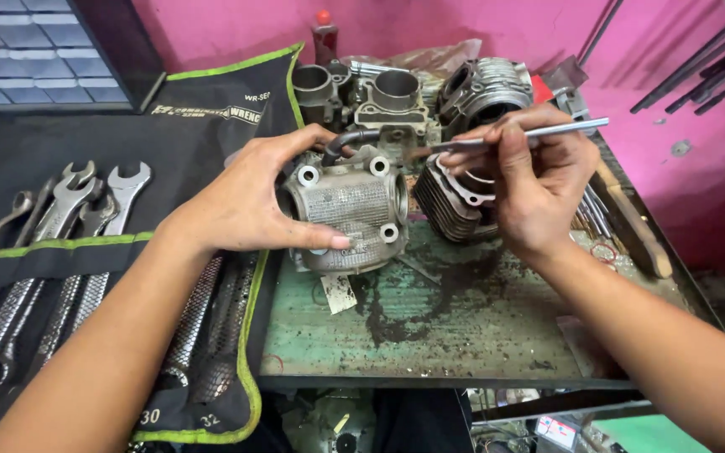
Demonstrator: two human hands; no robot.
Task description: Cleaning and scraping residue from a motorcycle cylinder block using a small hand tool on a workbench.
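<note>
The left hand [249, 197] wraps around a grey cast-metal engine cylinder [347, 210] with a finely ribbed face and round bolt holes, standing on the worn green tabletop [463, 327]. The right hand [534, 180] pinches a thin metal rod [539, 132] beside a finned cylinder [451, 201]. Steel wrenches [69, 226] lie in a black fabric roll at left.

The wall [211, 25] behind is bright pink. The counter [430, 327] has a worn green top with dark oily stains. A grey cabinet of small drawers [18, 42] stands in the left corner. Long dark rods [698, 59] lean on the right.
</note>
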